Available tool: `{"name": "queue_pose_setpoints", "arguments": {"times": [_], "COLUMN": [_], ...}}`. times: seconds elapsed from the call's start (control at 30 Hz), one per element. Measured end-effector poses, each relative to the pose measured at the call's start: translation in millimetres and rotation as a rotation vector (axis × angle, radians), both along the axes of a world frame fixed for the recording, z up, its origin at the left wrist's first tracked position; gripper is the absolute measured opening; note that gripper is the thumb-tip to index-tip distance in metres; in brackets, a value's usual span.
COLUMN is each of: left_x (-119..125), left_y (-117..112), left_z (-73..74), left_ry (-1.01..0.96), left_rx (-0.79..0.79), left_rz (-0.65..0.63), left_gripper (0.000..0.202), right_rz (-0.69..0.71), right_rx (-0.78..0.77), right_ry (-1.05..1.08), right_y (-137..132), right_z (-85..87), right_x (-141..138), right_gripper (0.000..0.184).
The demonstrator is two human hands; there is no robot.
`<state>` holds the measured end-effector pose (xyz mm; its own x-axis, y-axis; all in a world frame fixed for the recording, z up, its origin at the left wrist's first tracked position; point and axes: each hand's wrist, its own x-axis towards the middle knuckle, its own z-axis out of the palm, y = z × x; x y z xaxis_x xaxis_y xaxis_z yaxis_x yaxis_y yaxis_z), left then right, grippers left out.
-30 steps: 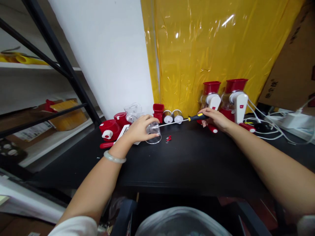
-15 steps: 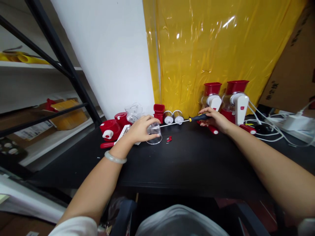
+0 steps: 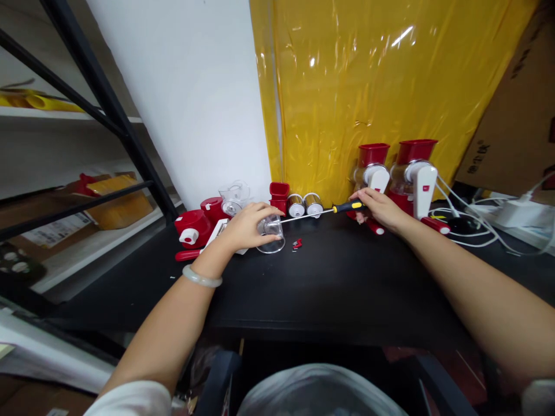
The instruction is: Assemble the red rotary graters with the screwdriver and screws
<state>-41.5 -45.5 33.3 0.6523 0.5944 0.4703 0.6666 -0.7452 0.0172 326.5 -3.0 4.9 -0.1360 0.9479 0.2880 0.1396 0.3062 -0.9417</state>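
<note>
My left hand is wrapped round a clear plastic housing and holds it on the black table. The fingers of my right hand are closed on the handle end of a screwdriver, which has a black and yellow grip. Its long shaft lies nearly level and points left, with the tip reaching the clear housing; the exact contact is too small to make out. In front of the shaft lie small red pieces with tiny metal bits beside them.
Behind the shaft stand two metal drums and a red hopper. Red bases sit left of my left hand. Two assembled rotary graters stand at the right, near white cables. A black shelf frame rises at left.
My right fingers have shifted and turned on the screwdriver handle, and its yellow patch now shows. My left hand and the clear housing stay in place.
</note>
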Motion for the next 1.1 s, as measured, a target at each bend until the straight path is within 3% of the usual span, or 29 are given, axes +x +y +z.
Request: {"name": "queue_pose_setpoints", "arguments": {"times": [0.1,0.2,0.4,0.6,0.77,0.83,1.1], "left_x": [-0.2,-1.1,-2.8,-2.3,-1.7,-1.9,-4.1], "left_y": [0.2,2.1,8.7,8.1,7.9,8.4,13.3], "left_z": [-0.3,-0.8,-3.8,-4.8,-6.2,-7.0,-10.8], "left_ry": [0.009,0.022,0.033,0.022,-0.011,-0.024,-0.036], "left_rx": [-0.005,0.005,0.043,0.055,0.042,0.039,0.038], "left_rz": [0.010,0.021,0.005,0.010,0.043,0.055,0.061], "left_gripper": [0.055,0.059,0.063,0.069,0.078,0.082,0.073], "right_rz": [-0.014,0.003,0.057,0.084,0.032,0.028,0.011], "right_rx": [-0.098,-0.150,-0.115,-0.020,-0.166,-0.209,-0.123], "right_ry": [0.076,0.117,0.179,0.103,0.168,0.190,0.151], "right_y": [1.3,1.3,0.2,1.3,-2.0,-3.5,-1.4], "right_z": [3.4,5.7,3.0,-0.8,6.6,9.3,3.3], "right_x": [-0.3,0.4,3.8,3.0,-0.1,-0.9,-0.1], "right_gripper": [0.013,0.018,0.017,0.030,0.012,0.014,0.013]}}
